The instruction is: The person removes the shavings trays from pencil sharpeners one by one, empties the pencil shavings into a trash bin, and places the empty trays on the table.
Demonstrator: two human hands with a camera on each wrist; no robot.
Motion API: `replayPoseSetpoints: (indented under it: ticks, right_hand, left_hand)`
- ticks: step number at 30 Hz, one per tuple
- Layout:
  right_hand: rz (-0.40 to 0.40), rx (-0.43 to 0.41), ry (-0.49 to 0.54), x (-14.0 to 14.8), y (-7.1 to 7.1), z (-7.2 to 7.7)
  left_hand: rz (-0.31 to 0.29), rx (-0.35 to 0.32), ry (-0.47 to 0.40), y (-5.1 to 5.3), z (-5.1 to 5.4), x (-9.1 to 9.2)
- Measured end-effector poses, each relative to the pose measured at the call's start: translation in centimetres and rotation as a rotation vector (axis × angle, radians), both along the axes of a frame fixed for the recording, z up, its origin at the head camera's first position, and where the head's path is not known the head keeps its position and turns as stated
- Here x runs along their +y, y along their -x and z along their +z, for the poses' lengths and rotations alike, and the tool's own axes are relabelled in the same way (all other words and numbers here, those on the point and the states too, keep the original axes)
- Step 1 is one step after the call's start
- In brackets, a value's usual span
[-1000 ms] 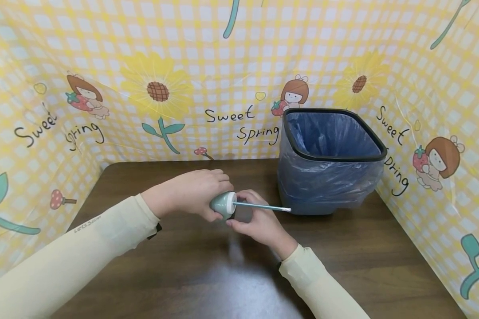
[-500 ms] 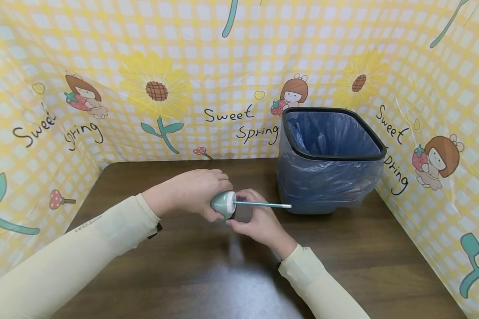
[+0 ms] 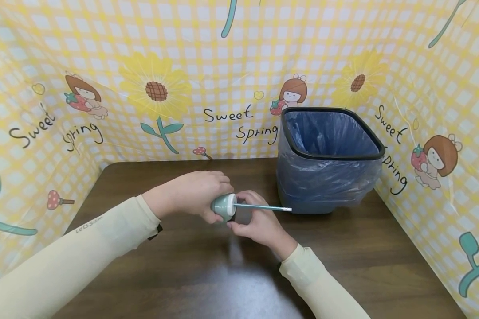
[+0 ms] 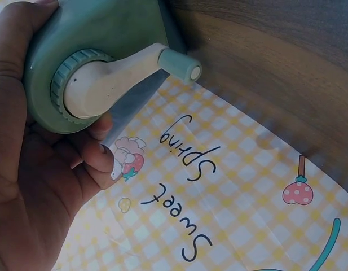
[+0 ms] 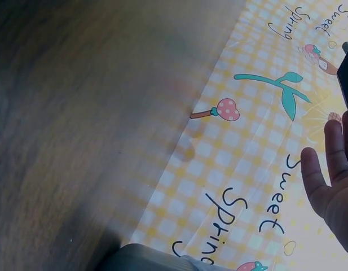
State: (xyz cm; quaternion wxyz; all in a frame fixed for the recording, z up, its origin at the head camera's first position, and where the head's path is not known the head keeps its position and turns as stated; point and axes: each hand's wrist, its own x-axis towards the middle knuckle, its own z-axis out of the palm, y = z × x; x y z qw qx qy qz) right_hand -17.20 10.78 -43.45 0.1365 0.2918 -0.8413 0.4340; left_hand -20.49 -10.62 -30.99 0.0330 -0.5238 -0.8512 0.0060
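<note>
While a bag (image 3: 323, 133) is lining the bin (image 3: 343, 157) on the bench (image 3: 175, 270) in the head view, the left hand (image 3: 191, 192) is curling round a sharpener (image 3: 221, 207) left of it, pencil (image 3: 263, 206) jutting out; the right hand (image 3: 263, 227) is pinching a dark part (image 3: 244, 215). From the left wrist, a crank (image 4: 117, 84) is protruding; from the right, fingers (image 5: 335, 147) are touching that dark part.

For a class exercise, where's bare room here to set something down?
The table is bare between the left sleeve and right sleeve, and right of the latter, in front of the bin. Mid-table is crowded: left hand, right hand, sharpener, pencil.
</note>
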Motion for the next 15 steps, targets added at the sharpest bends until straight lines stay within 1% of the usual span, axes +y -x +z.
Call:
replayPoseSetpoints:
  ticks: [4, 15]
  right_hand:
    - [-0.003, 0.008, 0.002, 0.00, 0.09, 0.01]
    - [-0.034, 0.032, -0.017, -0.14, 0.02, -0.14]
  left_hand:
    - [0.005, -0.002, -0.007, 0.00, 0.08, -0.04]
    - [0.020, 0.004, 0.014, -0.01, 0.20, -0.06]
